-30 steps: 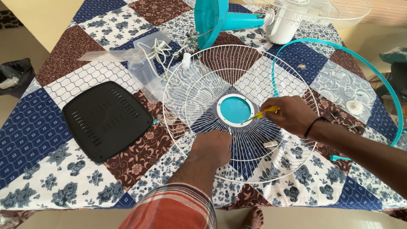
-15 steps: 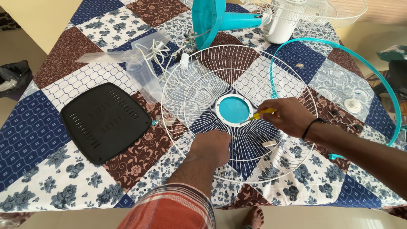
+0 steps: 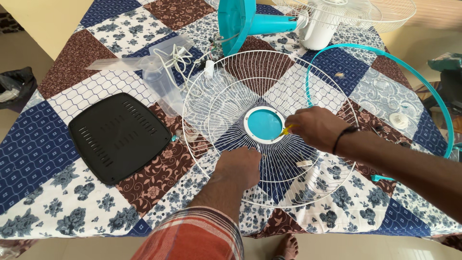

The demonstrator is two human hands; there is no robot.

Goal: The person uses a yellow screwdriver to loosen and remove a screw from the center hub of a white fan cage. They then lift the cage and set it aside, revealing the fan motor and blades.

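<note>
A round white wire fan grille (image 3: 216,96) lies flat on the patchwork cloth, with a teal disc (image 3: 264,124) at its centre. My left hand (image 3: 237,164) presses down on the grille's near wires, fingers spread flat. My right hand (image 3: 315,128) grips a small yellow-handled tool (image 3: 285,131), whose tip touches the right edge of the teal disc. A black band circles my right wrist.
A black vented square plate (image 3: 118,135) lies to the left. Clear fan blades (image 3: 159,72) with a white cord sit behind it. A teal fan stand (image 3: 240,19), white motor housing (image 3: 317,31), another grille (image 3: 385,12) and a teal ring (image 3: 433,91) lie at the back and right.
My right hand and the yellow tool stay at the disc's right edge with only slight shifts. My left hand remains pressed on the grille. The camera view drifted a little.
</note>
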